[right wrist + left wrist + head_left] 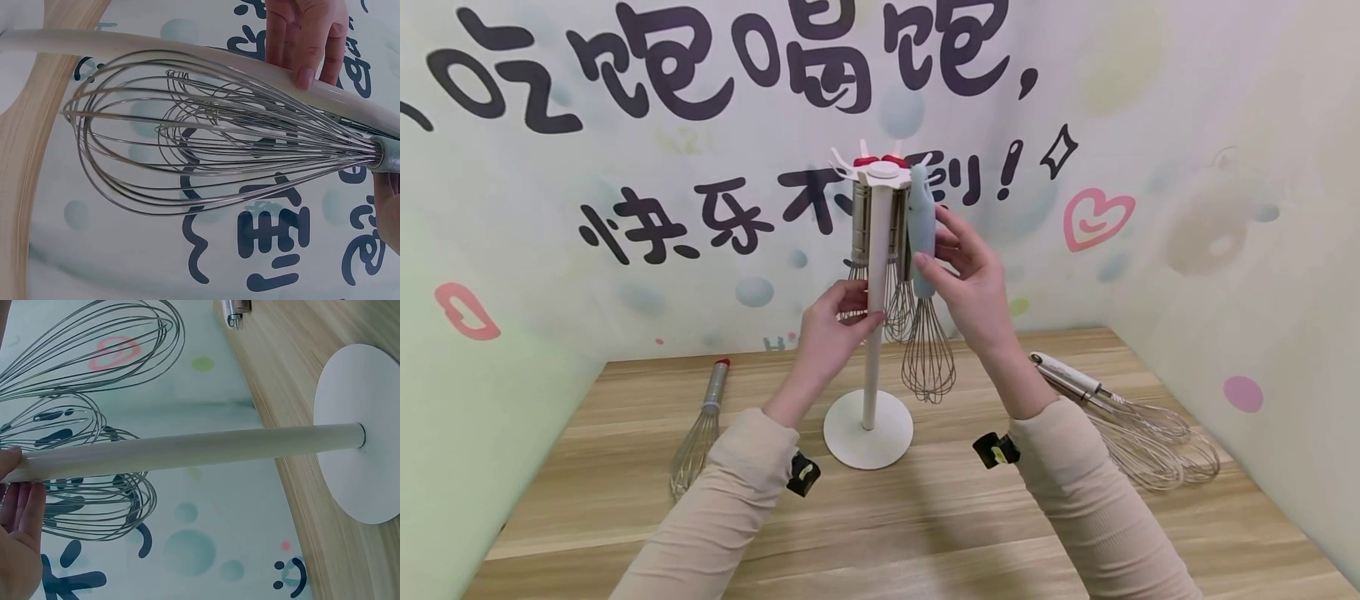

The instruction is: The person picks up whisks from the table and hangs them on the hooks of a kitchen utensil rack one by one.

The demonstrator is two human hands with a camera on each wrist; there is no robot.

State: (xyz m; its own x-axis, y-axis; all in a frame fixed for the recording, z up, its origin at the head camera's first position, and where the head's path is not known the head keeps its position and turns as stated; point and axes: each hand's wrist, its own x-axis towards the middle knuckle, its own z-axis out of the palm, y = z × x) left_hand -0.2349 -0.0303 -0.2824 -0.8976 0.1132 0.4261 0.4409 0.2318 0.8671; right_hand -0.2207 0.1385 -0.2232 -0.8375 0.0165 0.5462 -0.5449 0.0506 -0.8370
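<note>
A white utensil stand (871,367) with a round base and a ring of hooks on top stands mid-table. My left hand (835,321) grips its pole, thumb in front and fingers behind, also seen in the left wrist view. With my right hand (973,279) I hold the pale blue handle of a whisk (922,242) by its lower part. This handle's top is at the hook ring, on the right; whether it hangs there I cannot tell. Its wire loops (206,137) point down. Behind the pole hang more whisks (860,225) with grey handles and red tops.
On the left of the wooden table (970,533) lies a whisk (703,425) with a grey handle and red tip. Several more whisks (1135,425) lie together on the right, partly behind my right forearm. A printed wall (760,292) stands behind the table.
</note>
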